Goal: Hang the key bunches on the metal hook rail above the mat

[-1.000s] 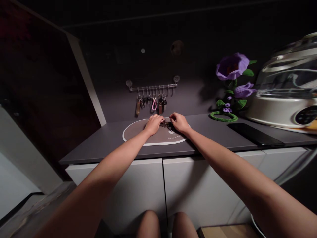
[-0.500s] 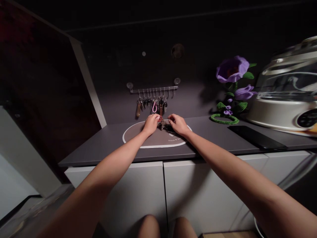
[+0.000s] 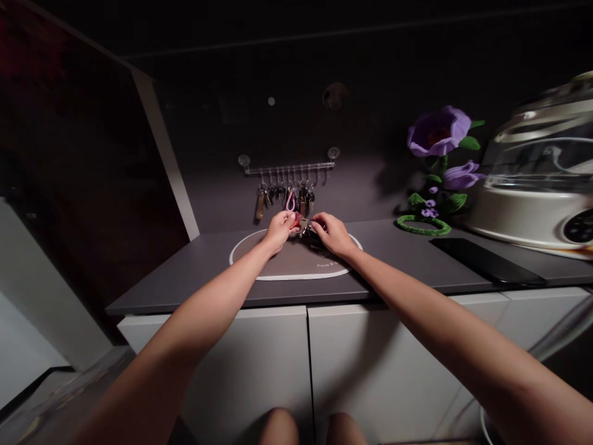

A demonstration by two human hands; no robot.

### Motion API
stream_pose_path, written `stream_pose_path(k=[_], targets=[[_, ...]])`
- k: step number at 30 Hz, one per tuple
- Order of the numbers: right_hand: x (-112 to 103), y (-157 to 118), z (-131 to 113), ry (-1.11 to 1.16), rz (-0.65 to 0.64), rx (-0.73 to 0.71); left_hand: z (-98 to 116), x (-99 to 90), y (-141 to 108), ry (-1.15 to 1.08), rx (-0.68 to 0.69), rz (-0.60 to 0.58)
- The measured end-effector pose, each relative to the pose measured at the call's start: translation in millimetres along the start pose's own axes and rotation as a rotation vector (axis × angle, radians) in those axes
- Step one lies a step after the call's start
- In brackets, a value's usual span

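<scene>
A bunch of metal keys [image 3: 304, 227] with a small red piece [image 3: 295, 220] on it is held up over the oval mat [image 3: 296, 266]. My left hand [image 3: 279, 231] is closed on the red piece, thumb on top. On the other side, my right hand [image 3: 332, 233] has its fingertips pinched at the keys' right edge. Behind my hands, a clear hook rail [image 3: 290, 168] on the wall carries several key rings, one with a pink loop [image 3: 290, 200] and one with a brown fob [image 3: 260, 206].
Purple felt flowers [image 3: 439, 131] with a green ring base [image 3: 422, 225] stand on the right of the dark counter [image 3: 157, 278]. A black phone-like slab [image 3: 486, 261] lies before them. A cream appliance with a clear body [image 3: 519, 210] fills the far right. White cabinet doors [image 3: 250, 364] are below.
The keys and the red piece have come up a little between my hands, and more of the red shows. My right fingertips have closed in from the right to the keys.
</scene>
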State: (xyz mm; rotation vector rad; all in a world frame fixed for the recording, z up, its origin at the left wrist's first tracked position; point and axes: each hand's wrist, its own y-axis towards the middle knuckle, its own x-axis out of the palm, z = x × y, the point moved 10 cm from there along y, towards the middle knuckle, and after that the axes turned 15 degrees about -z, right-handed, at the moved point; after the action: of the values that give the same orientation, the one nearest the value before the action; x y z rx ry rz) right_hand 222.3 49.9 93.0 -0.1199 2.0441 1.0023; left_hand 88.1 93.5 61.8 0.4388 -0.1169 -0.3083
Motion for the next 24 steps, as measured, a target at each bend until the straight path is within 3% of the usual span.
stream_pose_path(k=[7, 24], targets=[[-2.8, -0.4, -9.7, 0.004, 0.013, -0.042, 0.3, 3.2, -1.6, -0.202, -0.056, -0.018], [-18.7, -3.2, -16.3, 0.113, 0.098, -0.114, -0.9, 6.2, 0.4, -0.331, -0.051, -0.069]])
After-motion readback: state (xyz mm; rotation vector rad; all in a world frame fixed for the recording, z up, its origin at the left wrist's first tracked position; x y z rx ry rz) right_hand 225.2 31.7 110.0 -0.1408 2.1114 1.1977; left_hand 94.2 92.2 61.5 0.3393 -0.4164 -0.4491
